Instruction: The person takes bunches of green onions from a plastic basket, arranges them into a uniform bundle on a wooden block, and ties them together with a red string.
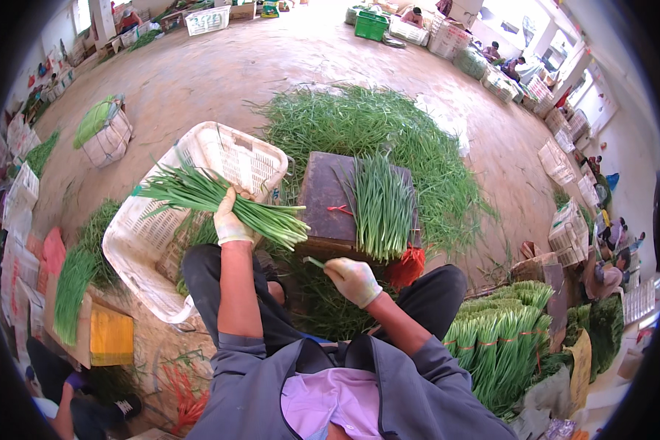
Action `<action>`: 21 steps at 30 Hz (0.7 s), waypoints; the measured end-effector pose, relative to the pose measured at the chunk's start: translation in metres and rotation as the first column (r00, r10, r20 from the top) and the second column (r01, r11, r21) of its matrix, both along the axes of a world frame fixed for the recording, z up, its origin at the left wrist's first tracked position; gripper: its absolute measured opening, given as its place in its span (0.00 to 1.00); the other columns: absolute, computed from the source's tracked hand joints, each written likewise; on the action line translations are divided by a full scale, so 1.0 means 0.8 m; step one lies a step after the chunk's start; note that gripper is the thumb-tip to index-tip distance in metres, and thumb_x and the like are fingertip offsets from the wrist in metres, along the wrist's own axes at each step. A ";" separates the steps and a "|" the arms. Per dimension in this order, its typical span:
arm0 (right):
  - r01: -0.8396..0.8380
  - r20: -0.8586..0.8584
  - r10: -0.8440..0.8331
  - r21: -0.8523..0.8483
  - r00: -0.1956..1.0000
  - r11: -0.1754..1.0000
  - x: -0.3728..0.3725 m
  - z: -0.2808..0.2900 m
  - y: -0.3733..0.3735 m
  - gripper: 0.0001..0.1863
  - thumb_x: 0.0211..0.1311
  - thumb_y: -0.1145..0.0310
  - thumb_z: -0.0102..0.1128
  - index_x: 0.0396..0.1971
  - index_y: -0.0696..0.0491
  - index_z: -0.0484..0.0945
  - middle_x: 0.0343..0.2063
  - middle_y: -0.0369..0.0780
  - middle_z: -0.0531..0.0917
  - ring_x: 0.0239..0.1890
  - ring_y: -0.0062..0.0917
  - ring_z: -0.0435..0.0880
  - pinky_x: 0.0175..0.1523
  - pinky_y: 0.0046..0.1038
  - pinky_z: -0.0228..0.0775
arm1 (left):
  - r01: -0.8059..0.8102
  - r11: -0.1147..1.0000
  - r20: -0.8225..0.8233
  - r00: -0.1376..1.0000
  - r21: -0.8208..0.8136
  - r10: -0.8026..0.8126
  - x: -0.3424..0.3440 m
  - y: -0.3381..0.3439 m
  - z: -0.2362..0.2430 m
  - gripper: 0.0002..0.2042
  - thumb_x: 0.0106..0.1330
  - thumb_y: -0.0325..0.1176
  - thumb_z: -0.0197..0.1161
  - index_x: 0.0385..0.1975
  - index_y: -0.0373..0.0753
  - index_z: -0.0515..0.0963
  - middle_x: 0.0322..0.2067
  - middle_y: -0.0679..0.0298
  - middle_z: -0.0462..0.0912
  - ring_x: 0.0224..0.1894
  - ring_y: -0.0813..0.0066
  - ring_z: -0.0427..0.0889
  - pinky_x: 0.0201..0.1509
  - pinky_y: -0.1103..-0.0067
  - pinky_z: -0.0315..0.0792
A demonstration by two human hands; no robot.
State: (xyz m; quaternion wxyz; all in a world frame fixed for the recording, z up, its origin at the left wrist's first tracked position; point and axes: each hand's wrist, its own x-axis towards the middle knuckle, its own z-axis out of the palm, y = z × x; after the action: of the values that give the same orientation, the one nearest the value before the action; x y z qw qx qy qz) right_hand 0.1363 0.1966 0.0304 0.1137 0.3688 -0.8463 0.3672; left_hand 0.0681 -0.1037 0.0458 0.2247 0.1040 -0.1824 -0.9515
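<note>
Left gloved hand (pixel 232 221) wrapped around a green-stalk bunch (pixel 204 196), its long axis slanting from leafy tips at upper left, above a white crate (pixel 141 233), to pale ends at lower right. Right gloved hand (pixel 353 281) pinches a small flat object (pixel 313 262).

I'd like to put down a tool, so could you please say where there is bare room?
There is bare room on the dark box, left of the red tie and laid stalks, and on the floor beyond the green heap. The box's right half, under the stalks, is crowded.
</note>
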 end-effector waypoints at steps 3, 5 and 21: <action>-0.138 0.349 -0.115 0.622 0.930 0.771 0.002 -0.025 0.036 0.12 0.58 0.63 0.65 0.40 0.51 0.82 0.33 0.46 0.86 0.38 0.43 0.85 0.44 0.42 0.76 | -0.002 0.997 -0.140 0.990 -0.073 -0.008 -0.002 -0.006 -0.006 0.10 0.69 0.32 0.59 0.47 0.39 0.75 0.33 0.66 0.78 0.35 0.72 0.77 0.46 0.72 0.73; -0.023 0.367 -0.172 0.473 0.914 0.881 0.003 -0.016 0.038 0.13 0.58 0.62 0.66 0.40 0.52 0.83 0.34 0.46 0.86 0.39 0.43 0.85 0.45 0.41 0.76 | 0.026 1.000 -0.162 0.986 -0.001 -0.026 0.002 0.003 0.006 0.08 0.69 0.32 0.59 0.46 0.41 0.76 0.32 0.67 0.78 0.34 0.72 0.77 0.46 0.71 0.73; 0.040 0.056 -0.034 -0.101 0.998 0.994 -0.007 0.113 -0.055 0.13 0.55 0.70 0.66 0.42 0.51 0.83 0.35 0.42 0.82 0.36 0.38 0.83 0.41 0.34 0.76 | 0.175 0.983 -0.525 0.832 -0.058 -0.179 0.013 0.023 0.019 0.19 0.56 0.31 0.63 0.48 0.39 0.72 0.36 0.65 0.76 0.40 0.69 0.73 0.54 0.67 0.69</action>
State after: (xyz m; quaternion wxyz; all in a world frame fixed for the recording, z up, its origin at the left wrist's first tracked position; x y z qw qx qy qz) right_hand 0.1306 0.1527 0.1208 0.1160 0.3367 -0.8359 0.4178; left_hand 0.0783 -0.0852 0.0608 0.1775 -0.1798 -0.1259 -0.9593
